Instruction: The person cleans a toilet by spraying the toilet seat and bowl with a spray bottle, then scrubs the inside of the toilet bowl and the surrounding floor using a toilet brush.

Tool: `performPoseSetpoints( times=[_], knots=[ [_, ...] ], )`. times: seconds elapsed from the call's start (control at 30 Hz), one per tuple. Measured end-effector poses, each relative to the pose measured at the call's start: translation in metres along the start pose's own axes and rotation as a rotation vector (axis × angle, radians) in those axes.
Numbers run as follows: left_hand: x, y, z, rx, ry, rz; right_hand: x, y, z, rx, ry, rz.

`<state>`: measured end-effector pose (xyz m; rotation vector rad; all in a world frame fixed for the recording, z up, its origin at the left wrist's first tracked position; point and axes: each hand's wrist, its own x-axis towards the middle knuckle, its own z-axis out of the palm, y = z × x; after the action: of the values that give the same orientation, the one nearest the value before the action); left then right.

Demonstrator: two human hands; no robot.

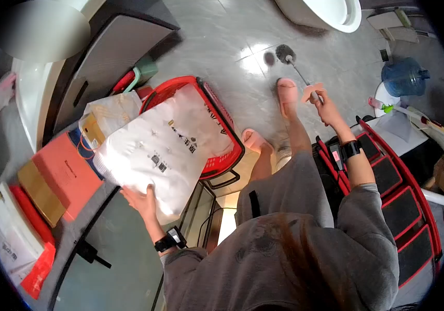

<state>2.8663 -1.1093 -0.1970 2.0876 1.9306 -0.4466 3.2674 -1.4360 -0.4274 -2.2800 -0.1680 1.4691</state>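
Observation:
In my right hand (327, 107) is a round-headed toilet brush (300, 71). My fingers are closed around its handle near a pink flared piece (312, 92), and the grey bristle head points away from me over the floor. My left hand (142, 203) has its fingers and thumb apart at the near edge of a big white plastic package (152, 140) with dark printed characters. It seems to touch the package without wrapping round it. The package lies tilted across a red plastic basket (237, 154), covering much of its opening.
Left of the basket are a pink box (67, 173), a brown box (40, 193) and a glass-topped surface (113, 254). A red-framed step ladder (401, 205) stands at my right. Farther off are a blue water bottle (402, 78) and a white tub (325, 11).

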Motion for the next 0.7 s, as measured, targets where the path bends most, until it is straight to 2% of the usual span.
performPoseSetpoints(
  times=[0.07, 0.1, 0.23, 0.3, 0.37, 0.53, 0.6, 0.7],
  knots=[
    [0.005, 0.012, 0.006, 0.36, 0.125, -0.049, 0.02, 0.001, -0.013, 0.013, -0.013, 0.055],
    [-0.004, 0.024, 0.011, 0.372, 0.119, -0.046, 0.019, 0.013, -0.02, 0.025, -0.014, 0.109],
    [-0.001, 0.113, 0.046, 0.561, 0.462, 0.189, 0.073, 0.033, -0.047, 0.054, 0.004, 0.092],
    [0.003, 0.162, 0.067, 0.37, 0.41, 0.284, 0.095, 0.028, -0.075, 0.084, -0.001, 0.146],
    [-0.003, 0.188, 0.104, 0.312, 0.333, 0.328, 0.113, 0.037, -0.095, 0.086, 0.011, 0.14],
    [-0.017, 0.269, 0.202, 0.143, 0.032, 0.321, 0.15, 0.039, -0.122, 0.146, -0.039, 0.196],
    [-0.02, 0.289, 0.229, 0.065, -0.01, 0.299, 0.165, 0.049, -0.115, 0.29, -0.039, 0.203],
    [-0.006, 0.325, 0.255, -0.007, -0.024, 0.336, 0.193, 0.008, -0.118, 0.349, -0.073, 0.169]
  ],
)
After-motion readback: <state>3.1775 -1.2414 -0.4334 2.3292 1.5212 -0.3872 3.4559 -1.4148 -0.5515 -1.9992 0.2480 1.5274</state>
